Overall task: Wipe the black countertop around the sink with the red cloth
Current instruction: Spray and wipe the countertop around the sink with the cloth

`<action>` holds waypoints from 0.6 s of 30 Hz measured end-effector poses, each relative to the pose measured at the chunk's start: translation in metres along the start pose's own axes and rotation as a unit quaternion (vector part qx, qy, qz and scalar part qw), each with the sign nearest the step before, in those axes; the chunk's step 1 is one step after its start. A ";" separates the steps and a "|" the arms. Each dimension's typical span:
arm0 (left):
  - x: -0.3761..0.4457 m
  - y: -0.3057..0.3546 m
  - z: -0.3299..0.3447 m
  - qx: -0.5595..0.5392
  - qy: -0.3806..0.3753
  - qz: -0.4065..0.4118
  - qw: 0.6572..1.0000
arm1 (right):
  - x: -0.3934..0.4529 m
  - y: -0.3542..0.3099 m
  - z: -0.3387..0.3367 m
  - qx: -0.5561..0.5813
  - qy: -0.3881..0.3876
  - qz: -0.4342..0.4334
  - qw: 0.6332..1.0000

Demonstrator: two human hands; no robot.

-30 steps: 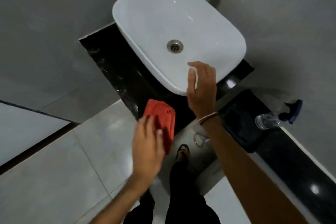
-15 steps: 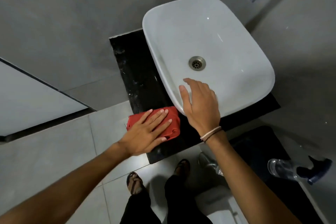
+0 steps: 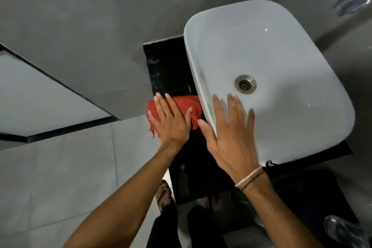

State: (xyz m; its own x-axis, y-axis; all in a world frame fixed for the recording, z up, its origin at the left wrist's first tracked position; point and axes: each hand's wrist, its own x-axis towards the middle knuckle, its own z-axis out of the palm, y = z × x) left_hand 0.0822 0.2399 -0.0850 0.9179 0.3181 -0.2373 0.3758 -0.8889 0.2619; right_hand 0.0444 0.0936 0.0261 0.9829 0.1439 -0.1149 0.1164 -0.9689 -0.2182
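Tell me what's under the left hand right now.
The red cloth lies under the left hand, pressed flat on the black countertop beside the sink. The counter beneath the cloth is covered, so whether it is clean cannot be seen.

Both arms are bare, no sleeves being seen. Thin cord bracelets (image 3: 250, 179), pale and dark, are worn on the right wrist. Black trousers (image 3: 167, 225) and strapped sandals (image 3: 164, 194) are worn.

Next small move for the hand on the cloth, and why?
Probably push the red cloth farther along the black countertop toward the wall: the left hand presses it flat beside the sink, and pale smears show ahead.
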 end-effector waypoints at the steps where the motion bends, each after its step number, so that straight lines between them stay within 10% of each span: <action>1: 0.020 -0.003 -0.003 0.005 0.009 -0.004 1.000 | -0.002 -0.003 0.001 -0.001 -0.007 0.001 1.000; 12: 0.238 -0.015 -0.059 0.108 0.079 0.183 0.974 | 0.038 -0.013 0.001 0.080 0.033 0.025 0.996; 18: 0.289 -0.019 -0.085 0.226 0.004 0.434 0.872 | 0.047 -0.013 0.003 0.081 0.030 0.040 0.995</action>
State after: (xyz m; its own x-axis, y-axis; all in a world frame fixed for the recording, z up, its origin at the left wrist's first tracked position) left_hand 0.3509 0.3767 -0.0795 0.8328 -0.5391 -0.1256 -0.5485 -0.8343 -0.0560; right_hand 0.0890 0.1131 0.0207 0.9953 0.0510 -0.0818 0.0177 -0.9308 -0.3651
